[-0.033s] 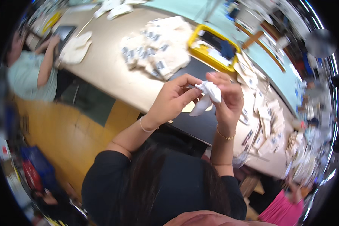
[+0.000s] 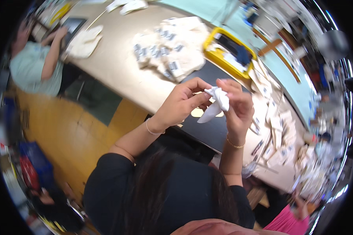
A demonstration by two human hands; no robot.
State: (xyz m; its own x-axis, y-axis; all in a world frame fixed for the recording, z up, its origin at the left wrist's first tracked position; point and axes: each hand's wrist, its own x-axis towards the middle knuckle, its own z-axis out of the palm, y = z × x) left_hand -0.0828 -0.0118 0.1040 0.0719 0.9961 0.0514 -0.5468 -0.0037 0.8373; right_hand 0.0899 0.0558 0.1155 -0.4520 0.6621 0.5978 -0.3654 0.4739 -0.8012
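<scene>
Over a long beige worktable (image 2: 117, 62) heaped with white cloth bags, left hand (image 2: 180, 103) and right hand (image 2: 237, 105) pinch closed on a small crumpled white cloth piece (image 2: 217, 102), seemingly mid-fold; next calls for smoothing it.

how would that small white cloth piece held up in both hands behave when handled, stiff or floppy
Probably floppy: the small white cloth piece bunches at the top and its lower end droops below the left hand and right hand. It is likely light, since fingertips alone pinch it. It seems unlikely to slip or break.
</scene>
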